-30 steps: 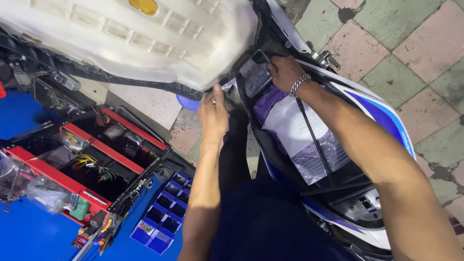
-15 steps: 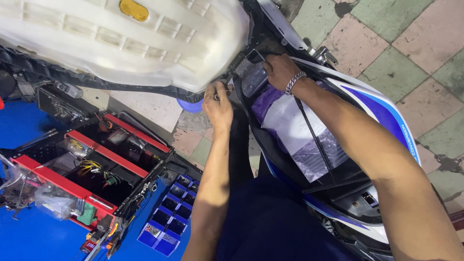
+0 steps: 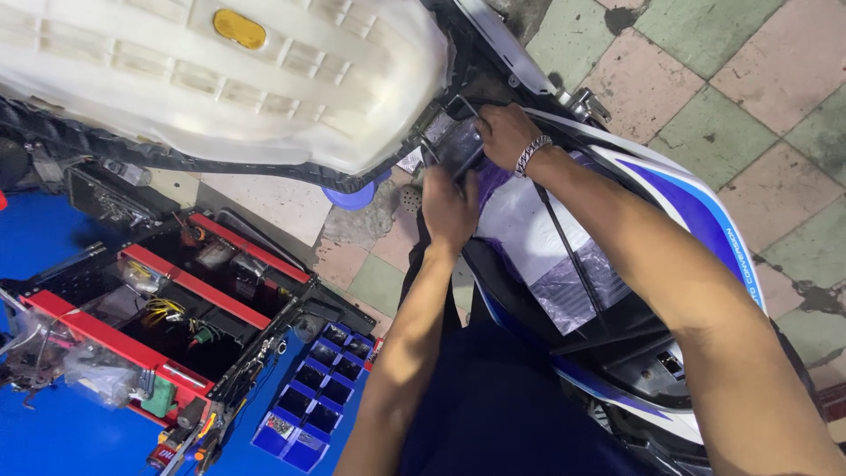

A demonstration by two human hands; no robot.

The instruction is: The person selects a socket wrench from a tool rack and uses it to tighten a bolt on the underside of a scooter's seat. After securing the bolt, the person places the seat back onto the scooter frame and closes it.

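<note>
1. At far left stood a red and black tool chest (image 3: 167,308) with open trays of small parts, and just beside it a blue compartment tray (image 3: 313,388); both lay well apart from the hands.
2. Above them hung the raised scooter seat (image 3: 220,79), its pale ribbed underside facing the viewer. It looked stiff and bulky, and it hinged at the end nearest the hands.
3. The left hand (image 3: 449,207) was pressed against the small dark part (image 3: 454,141) at the seat hinge, at the front edge of the under-seat compartment. Its fingers were curled close, but whether they gripped the part or only steadied it could not be told.
4. The part appeared hard, light and compact, probably plastic or metal; it seemed best taken by its edges, since the gap around it was tight.
5. The right hand (image 3: 504,132), a metal bracelet (image 3: 532,154) on its wrist, rested on the same part from above, fingers bent narrowly over its upper edge.
6. Below the hands lay a clear plastic sheet (image 3: 551,242) in the compartment: thin, limp and likely slippery.
7. At right ran the white and blue body panel (image 3: 696,211), smooth and rigid, over the tiled floor (image 3: 767,70).
</note>
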